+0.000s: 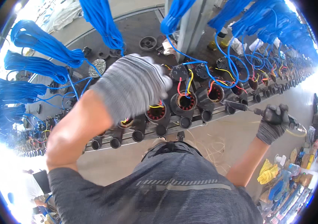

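Note:
My left hand [133,84], in a grey striped glove, hovers blurred over a row of dark pump-motor housings. Its fingers are smeared and mostly hidden, close to a black round cap [180,72] with red and yellow wires. Just right of that hand stands an open motor housing [185,101] with red windings inside; another housing [215,93] follows it. Out to the right, my right hand [274,118], in a grey glove with dark fingers, is closed around a long slim power screwdriver [237,105]. The tool's thick dark end points left toward the housings' lower tubes.
Bundles of blue cable [103,24] hang above the bench, their ends looping down to the caps. A metal post [192,31] rises behind the row. A dish of small metal parts [97,68] sits left. Yellow cloth [267,171] and boxes lie at lower right.

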`<action>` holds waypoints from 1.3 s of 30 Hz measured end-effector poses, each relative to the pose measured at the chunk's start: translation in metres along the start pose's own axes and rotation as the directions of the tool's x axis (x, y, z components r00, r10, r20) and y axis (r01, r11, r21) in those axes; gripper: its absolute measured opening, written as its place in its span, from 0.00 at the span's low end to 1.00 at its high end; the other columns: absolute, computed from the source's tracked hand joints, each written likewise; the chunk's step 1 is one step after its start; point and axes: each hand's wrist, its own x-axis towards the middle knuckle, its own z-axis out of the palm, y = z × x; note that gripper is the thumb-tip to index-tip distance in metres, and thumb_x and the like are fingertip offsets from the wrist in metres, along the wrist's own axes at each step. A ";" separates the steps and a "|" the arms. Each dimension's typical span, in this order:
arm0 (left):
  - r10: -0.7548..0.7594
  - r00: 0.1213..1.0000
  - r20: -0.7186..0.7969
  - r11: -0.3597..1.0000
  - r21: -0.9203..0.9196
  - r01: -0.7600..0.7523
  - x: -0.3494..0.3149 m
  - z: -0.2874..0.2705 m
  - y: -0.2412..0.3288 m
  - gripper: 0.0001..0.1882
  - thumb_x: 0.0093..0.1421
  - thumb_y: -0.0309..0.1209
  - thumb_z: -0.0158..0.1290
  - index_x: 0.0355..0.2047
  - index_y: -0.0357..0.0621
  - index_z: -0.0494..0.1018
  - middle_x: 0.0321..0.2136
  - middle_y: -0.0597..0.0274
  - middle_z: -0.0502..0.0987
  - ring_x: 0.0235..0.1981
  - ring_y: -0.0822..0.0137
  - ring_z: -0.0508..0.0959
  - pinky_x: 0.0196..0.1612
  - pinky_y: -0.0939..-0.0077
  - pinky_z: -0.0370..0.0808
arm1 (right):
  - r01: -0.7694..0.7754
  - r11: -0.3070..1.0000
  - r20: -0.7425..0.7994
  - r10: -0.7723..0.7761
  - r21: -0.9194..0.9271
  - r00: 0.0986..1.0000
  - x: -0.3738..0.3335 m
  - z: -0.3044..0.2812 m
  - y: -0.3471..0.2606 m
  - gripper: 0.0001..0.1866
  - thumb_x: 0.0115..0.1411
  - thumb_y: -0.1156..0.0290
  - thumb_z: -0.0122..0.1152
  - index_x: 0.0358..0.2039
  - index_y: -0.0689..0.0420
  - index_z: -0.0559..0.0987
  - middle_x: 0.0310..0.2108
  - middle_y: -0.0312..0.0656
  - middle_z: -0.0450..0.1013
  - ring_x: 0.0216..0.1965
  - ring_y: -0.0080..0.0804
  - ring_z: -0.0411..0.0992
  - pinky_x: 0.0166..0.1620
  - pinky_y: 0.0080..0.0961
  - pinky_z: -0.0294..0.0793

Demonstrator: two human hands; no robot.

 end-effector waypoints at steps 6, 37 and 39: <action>0.469 0.807 -0.358 0.852 -0.055 -0.520 -0.008 -0.081 0.100 0.13 0.65 0.42 0.52 0.37 0.47 0.78 0.29 0.56 0.79 0.36 0.58 0.80 0.37 0.60 0.77 | 0.037 0.999 0.016 -0.037 -0.014 0.999 -0.007 -0.003 0.000 0.12 0.62 0.69 0.62 0.43 0.60 0.77 0.35 0.40 0.74 0.33 0.31 0.72 0.39 0.33 0.75; 0.652 0.580 -0.488 0.550 -0.222 -0.805 0.062 -0.045 0.247 0.10 0.57 0.33 0.54 0.35 0.44 0.80 0.24 0.52 0.79 0.31 0.53 0.82 0.33 0.58 0.77 | -0.043 0.993 0.070 0.035 0.113 0.997 -0.001 -0.118 -0.104 0.11 0.62 0.72 0.62 0.45 0.60 0.78 0.39 0.41 0.76 0.35 0.31 0.74 0.45 0.36 0.74; 0.638 0.584 -0.503 0.546 -0.240 -0.803 0.053 -0.049 0.252 0.10 0.56 0.32 0.54 0.35 0.43 0.80 0.24 0.52 0.79 0.30 0.53 0.82 0.33 0.57 0.77 | -0.079 0.991 0.069 0.072 0.111 0.995 0.003 -0.126 -0.106 0.11 0.62 0.72 0.62 0.45 0.59 0.78 0.39 0.41 0.76 0.36 0.31 0.74 0.46 0.37 0.74</action>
